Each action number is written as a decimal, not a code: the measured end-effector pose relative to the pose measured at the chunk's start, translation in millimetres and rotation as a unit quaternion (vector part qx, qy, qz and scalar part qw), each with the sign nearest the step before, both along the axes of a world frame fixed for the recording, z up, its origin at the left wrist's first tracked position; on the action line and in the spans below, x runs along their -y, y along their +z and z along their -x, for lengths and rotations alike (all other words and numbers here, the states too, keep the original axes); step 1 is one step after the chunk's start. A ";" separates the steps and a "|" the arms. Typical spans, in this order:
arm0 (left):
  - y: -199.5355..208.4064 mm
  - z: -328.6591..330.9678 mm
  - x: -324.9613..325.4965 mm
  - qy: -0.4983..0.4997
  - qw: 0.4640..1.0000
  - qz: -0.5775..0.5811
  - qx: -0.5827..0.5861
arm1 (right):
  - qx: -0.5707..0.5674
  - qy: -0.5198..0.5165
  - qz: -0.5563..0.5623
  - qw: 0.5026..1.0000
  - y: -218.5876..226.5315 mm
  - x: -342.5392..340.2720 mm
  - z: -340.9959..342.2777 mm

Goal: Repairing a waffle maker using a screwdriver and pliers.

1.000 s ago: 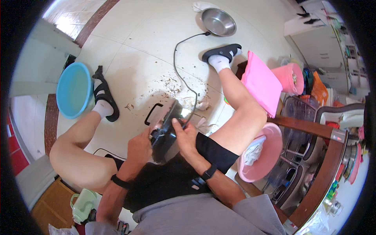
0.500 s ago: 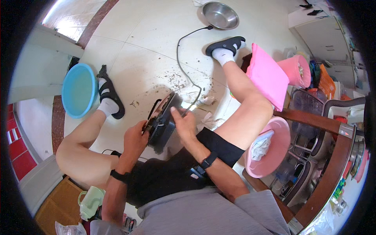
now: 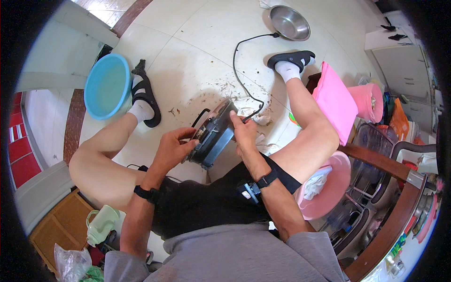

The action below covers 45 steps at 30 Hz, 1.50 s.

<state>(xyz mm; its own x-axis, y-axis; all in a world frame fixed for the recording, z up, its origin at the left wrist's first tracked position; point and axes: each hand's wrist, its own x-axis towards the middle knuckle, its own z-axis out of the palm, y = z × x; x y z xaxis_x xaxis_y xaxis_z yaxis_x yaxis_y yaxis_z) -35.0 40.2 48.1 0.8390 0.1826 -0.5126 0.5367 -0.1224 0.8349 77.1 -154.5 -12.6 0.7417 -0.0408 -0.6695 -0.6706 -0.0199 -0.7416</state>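
Observation:
A dirty, flat black electric appliance (image 3: 215, 138) with a handle is tilted on edge between my knees, above the floor; its exact kind does not show. At its left edge, the thumb and fingers of my left hand (image 3: 174, 151) grip the rim beside the black handle (image 3: 201, 117). My right hand (image 3: 246, 135) holds the opposite side, thumb on top and the other fingers partly hidden. From near that hand a black cord (image 3: 237, 75) runs across the floor to a plug by the steel bowl (image 3: 290, 22).
Dark crumbs (image 3: 213, 91) and crumpled tissues (image 3: 257, 116) lie on the tiles. A blue basin (image 3: 107, 87) of water stands left of my foot. On the right are a pink cushion (image 3: 332, 103), a pink bucket (image 3: 369, 103), a pink basin (image 3: 336, 192) with cloth, and a wooden frame (image 3: 376, 162).
The view has shifted, so everything sits further right in the picture. The appliance has turned, showing more of its black underside. My left fingers have moved along its edge.

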 end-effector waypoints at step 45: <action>-25.9 9.1 23.5 -0.042 0.978 -0.165 0.120 | 0.201 0.153 -0.002 0.968 120.6 85.8 4.7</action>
<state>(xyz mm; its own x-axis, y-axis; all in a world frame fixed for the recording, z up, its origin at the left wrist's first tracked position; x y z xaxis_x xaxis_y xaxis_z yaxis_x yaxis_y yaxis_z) -44.1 16.8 22.3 0.9470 0.2293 -0.2248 0.3070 -0.4415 0.8431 72.4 -240.4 108.1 0.9187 0.2245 -0.3251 -0.2918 -0.1692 -0.9414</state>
